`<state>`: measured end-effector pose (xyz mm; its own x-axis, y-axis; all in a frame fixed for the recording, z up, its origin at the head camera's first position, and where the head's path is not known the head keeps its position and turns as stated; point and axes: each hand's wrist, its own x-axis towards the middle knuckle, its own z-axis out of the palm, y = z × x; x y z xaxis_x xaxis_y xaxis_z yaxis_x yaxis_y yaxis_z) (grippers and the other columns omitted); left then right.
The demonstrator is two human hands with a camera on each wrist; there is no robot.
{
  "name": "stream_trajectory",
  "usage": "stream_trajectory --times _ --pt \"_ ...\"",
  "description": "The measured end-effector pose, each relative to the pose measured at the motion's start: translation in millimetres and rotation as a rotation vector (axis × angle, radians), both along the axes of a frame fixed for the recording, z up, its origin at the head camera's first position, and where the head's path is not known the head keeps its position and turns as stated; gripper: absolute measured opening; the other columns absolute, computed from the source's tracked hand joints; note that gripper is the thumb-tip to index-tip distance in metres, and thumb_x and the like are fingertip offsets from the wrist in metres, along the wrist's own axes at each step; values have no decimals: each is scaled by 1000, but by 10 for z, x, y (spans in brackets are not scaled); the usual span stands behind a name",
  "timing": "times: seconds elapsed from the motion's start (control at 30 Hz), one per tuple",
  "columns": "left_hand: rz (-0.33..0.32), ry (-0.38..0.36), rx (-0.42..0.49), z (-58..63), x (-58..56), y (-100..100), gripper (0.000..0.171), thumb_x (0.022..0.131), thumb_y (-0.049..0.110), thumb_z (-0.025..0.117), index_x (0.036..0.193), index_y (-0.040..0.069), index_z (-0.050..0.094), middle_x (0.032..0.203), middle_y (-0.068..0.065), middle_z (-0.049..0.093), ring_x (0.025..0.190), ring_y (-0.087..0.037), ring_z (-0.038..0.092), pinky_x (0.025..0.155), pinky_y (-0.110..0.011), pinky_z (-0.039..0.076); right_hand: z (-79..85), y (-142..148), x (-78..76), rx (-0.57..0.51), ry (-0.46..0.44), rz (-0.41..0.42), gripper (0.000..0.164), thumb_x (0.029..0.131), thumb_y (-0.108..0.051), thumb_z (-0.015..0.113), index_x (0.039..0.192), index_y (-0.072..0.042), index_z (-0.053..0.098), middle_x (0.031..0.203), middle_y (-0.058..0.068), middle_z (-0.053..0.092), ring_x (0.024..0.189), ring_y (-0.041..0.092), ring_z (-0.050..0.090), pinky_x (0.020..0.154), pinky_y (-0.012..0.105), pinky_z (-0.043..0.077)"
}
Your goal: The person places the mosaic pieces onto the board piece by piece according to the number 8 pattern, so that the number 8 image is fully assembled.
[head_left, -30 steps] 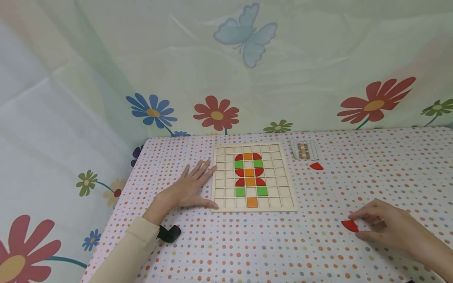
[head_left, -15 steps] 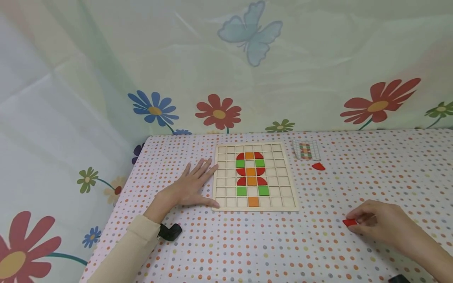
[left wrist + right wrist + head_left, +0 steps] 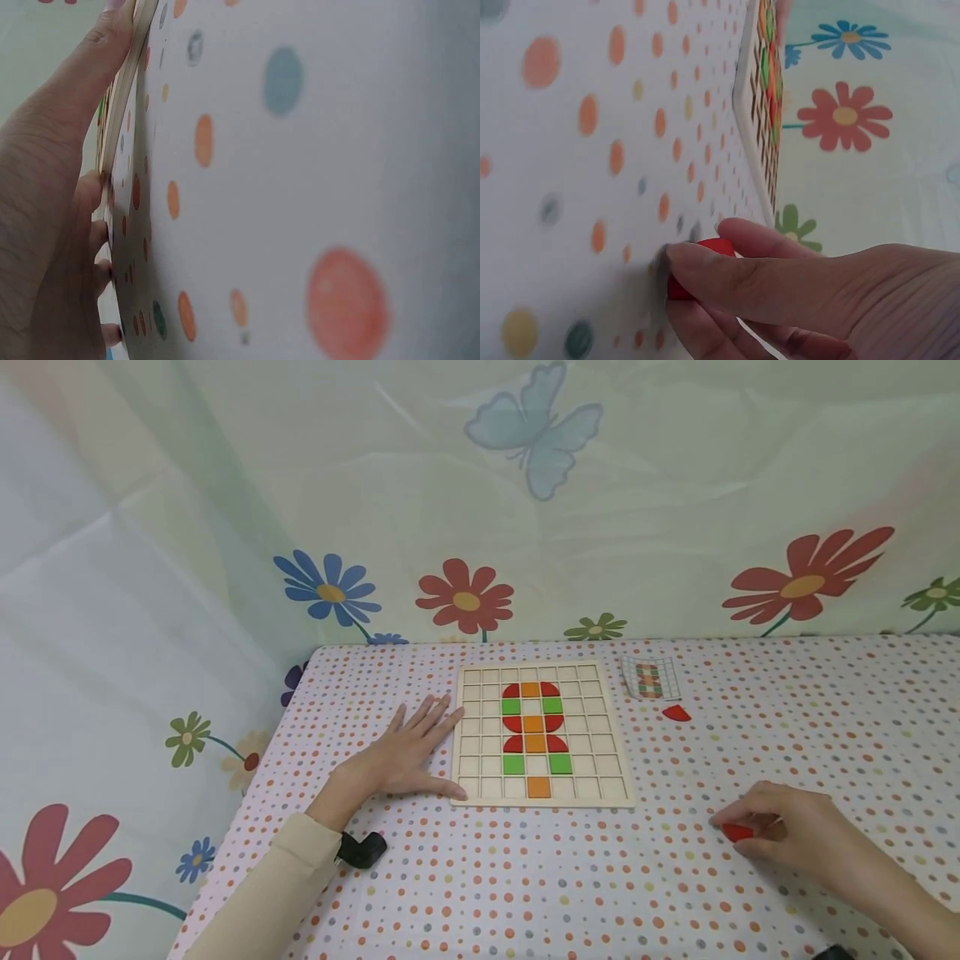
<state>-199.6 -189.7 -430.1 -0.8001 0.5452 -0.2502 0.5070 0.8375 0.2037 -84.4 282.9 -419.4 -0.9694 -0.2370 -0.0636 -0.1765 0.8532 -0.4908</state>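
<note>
My right hand (image 3: 798, 822) pinches a red quarter-circle tile (image 3: 738, 832) between thumb and fingers, low over the tablecloth to the right of the board. In the right wrist view the thumb covers much of this tile (image 3: 718, 245). My left hand (image 3: 405, 756) lies with fingers spread along the left edge of a wooden grid board (image 3: 600, 724), thumb and fingertips touching its rim. Red quarter-circles, green squares and orange squares fill several middle cells of the board. A second red quarter-circle tile (image 3: 677, 713) lies loose on the cloth, beyond the right hand.
A small pattern card (image 3: 651, 678) with a printed grid lies beside the board's upper right corner. The dotted tablecloth (image 3: 480, 885) covers the table. Behind it hangs a flowered backdrop (image 3: 637, 527). A black wrist device (image 3: 363, 850) sits by the left sleeve.
The right fingers have closed round the red tile, which now shows less, and the hand has shifted slightly left. The left hand stays in place at the board.
</note>
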Motion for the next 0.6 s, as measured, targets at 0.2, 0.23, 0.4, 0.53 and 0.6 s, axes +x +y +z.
stream_trajectory --times 0.2,0.23,0.4,0.53,0.6 --pt "0 5 -12 -17 -1 -3 122 84 80 66 170 19 5 176 -7 -4 161 -30 -8 127 -62 -3 128 -368 -90 -87 66 111 33 72 6 91 97 -13 82 87 -11 65 77 0 62 65 22 58" --pt "1 5 -11 -17 2 -4 122 84 79 67 170 19 6 176 -7 -4 161 -31 -8 127 -62 -3 158 -461 -116 -110 73 135 33 73 5 91 98 -13 82 87 -12 64 78 1 63 66 22 59" --pt "2 15 -8 -6 12 -11 122 84 79 67 170 18 7 176 -8 -3 161 -32 -7 127 -63 -1 324 -1020 -301 -234 58 225 29 78 4 89 102 -12 81 91 -10 66 85 9 66 73 23 61" --pt "-2 14 -12 -10 4 -12 122 84 79 67 170 19 7 176 -8 -3 161 -31 -7 127 -63 -1 355 -1403 -463 -350 62 309 24 83 5 85 102 -8 81 93 -6 68 87 12 65 76 25 62" --pt "-10 13 -8 -12 0 -7 121 84 79 67 170 18 7 176 -8 -3 161 -31 -7 127 -63 -1 329 -1537 -538 -401 63 349 20 85 6 83 101 -6 81 93 -4 69 86 13 64 77 26 62"
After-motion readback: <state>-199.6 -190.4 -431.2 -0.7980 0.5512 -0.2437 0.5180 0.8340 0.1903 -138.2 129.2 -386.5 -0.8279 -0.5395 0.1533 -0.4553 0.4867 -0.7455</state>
